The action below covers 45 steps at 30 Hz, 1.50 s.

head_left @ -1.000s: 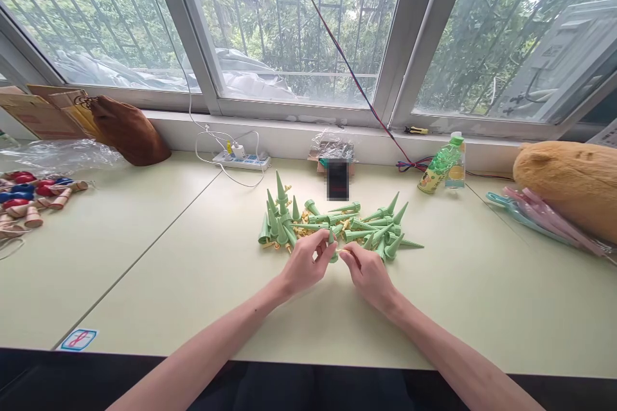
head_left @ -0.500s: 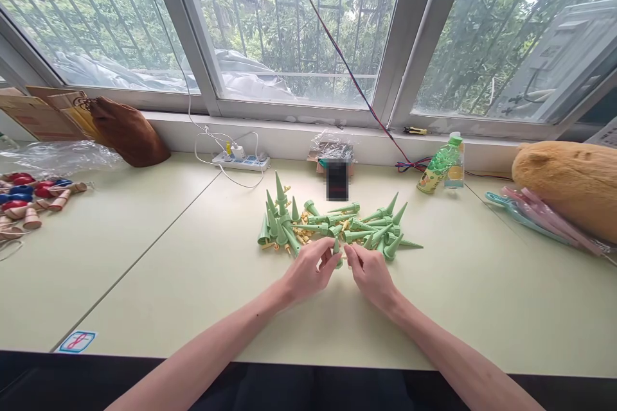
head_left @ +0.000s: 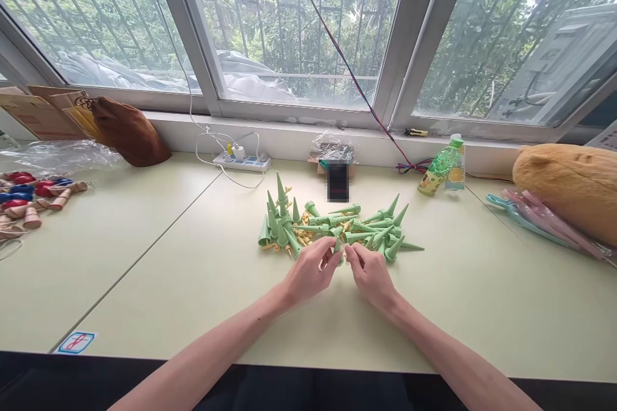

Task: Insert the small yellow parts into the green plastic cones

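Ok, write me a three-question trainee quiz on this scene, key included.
1. True or false: the left hand holds a green cone.
2. Multiple choice. Which lies on the far side of the table, left of the pile of green pieces?
a) drink bottle
b) power strip
c) plush
3. Fill in: the small parts scattered among the green pieces are ____ in colour.

Key: 1. True. 2. b. 3. Yellow.

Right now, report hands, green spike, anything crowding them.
Left hand: grip closed on green spike, tip up. Right hand: grip pinched alongside, contents unclear. Green pile close beyond.
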Each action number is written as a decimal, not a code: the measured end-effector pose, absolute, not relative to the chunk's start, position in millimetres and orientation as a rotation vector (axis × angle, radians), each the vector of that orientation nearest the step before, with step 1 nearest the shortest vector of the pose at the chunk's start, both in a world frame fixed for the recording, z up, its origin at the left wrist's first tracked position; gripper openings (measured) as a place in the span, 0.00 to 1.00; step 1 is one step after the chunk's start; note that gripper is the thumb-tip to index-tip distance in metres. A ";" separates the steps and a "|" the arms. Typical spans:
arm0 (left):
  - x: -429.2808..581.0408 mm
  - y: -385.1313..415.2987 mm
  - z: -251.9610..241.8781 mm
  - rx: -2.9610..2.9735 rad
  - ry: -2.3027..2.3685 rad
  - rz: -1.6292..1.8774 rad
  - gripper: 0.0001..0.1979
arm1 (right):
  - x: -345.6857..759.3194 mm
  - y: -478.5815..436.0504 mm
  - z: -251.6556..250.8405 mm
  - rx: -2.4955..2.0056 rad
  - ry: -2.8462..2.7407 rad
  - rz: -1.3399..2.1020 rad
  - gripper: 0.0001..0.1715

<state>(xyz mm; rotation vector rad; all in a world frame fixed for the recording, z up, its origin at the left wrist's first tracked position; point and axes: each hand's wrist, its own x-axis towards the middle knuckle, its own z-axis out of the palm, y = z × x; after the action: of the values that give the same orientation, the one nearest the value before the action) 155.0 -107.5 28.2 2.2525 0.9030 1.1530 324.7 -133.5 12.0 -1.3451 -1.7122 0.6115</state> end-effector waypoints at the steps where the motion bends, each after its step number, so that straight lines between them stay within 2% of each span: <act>1: 155.1 -107.7 29.2 2.251 0.897 1.154 0.04 | 324.7 -133.7 11.6 -1.336 -1.710 0.614 0.24; 9: 153.4 -108.7 36.6 2.188 0.780 1.174 0.09 | 325.4 -135.1 14.7 -1.316 -1.579 0.570 0.24; 14: 154.3 -107.1 35.4 2.059 0.890 1.190 0.08 | 326.3 -136.7 18.7 -1.292 -1.511 0.569 0.23; 23: 156.2 -109.9 42.9 1.775 0.881 0.909 0.17 | 327.6 -139.5 14.5 -1.173 -1.588 0.577 0.19; 29: 156.1 -111.0 46.9 1.588 0.794 0.884 0.17 | 327.3 -138.7 15.0 -1.172 -1.602 0.590 0.19; 45: 151.4 -107.3 35.4 1.881 0.860 0.974 0.16 | 328.5 -136.7 12.7 -1.209 -1.615 0.638 0.23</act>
<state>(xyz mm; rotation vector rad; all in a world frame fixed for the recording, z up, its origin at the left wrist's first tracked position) 151.4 -107.3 35.4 1.8814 0.8598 0.9736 328.5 -136.7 12.7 -1.2094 -1.6147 0.6375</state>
